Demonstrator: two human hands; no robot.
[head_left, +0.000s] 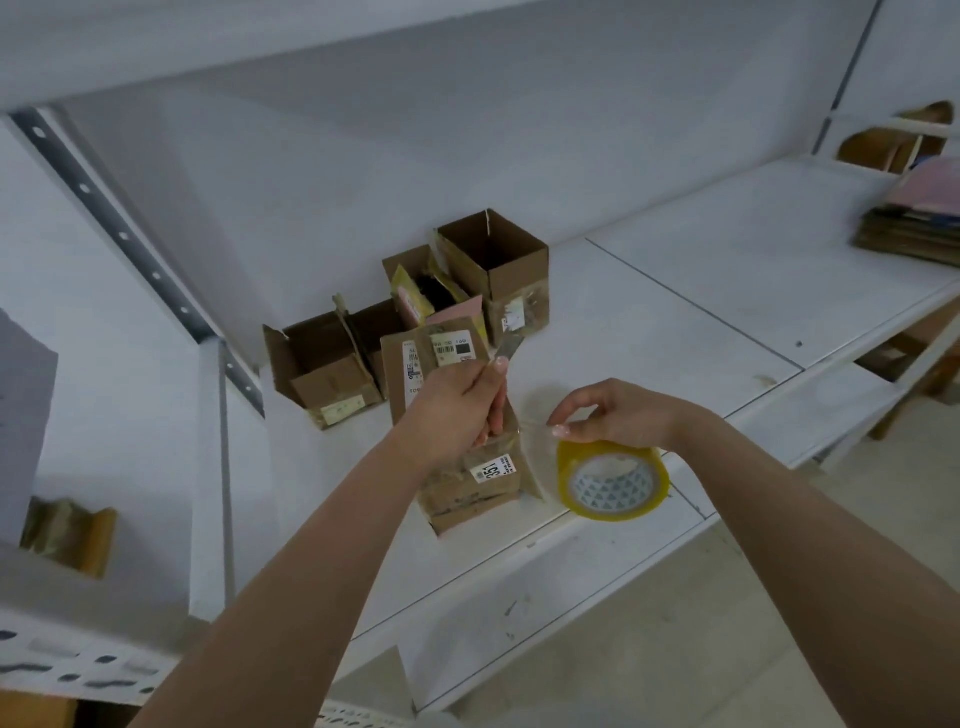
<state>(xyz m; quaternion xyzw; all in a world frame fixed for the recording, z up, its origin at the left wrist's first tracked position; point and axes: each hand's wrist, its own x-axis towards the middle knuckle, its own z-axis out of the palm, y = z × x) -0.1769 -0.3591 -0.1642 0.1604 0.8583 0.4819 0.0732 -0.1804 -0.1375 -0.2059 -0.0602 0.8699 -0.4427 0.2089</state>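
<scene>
A flattened brown cardboard box (467, 483) with white labels lies near the front edge of the white shelf (649, 332). My left hand (457, 410) grips a utility knife (506, 351) above the box, blade pointing up and away. To the right of the box my right hand (608, 415) pinches a strip of clear tape (530, 431) that runs from the box's side. Under my right wrist hangs a yellowish roll of packing tape (613, 480), close to the shelf edge.
Three open cardboard boxes (498, 265) stand behind the flattened one, one of them holding yellow and pink packets. A stack of flat cardboard and pink sheets (914, 218) lies at the shelf's far right. A slotted metal upright (130, 244) runs along the left.
</scene>
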